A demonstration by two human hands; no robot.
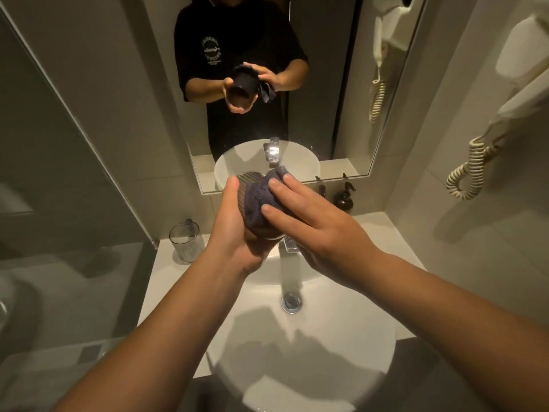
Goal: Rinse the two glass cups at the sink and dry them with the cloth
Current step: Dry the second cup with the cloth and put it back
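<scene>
My left hand (234, 230) grips a ribbed glass cup (249, 181) held above the white round sink (371, 337), its base pointing away from me. A dark grey cloth (258, 203) is wrapped over the cup's side. My right hand (309, 221) presses that cloth against the glass with spread fingers. The second ribbed glass cup (185, 242) stands upright on the counter to the left of the sink. The cup's lower part is hidden by my hands.
A chrome faucet (288, 257) stands behind the sink bowl with the drain (291, 302) in front of it. Two dark pump bottles (344, 199) sit at the back right. A mirror (267, 84) faces me. A corded hair dryer (481, 156) hangs on the right wall.
</scene>
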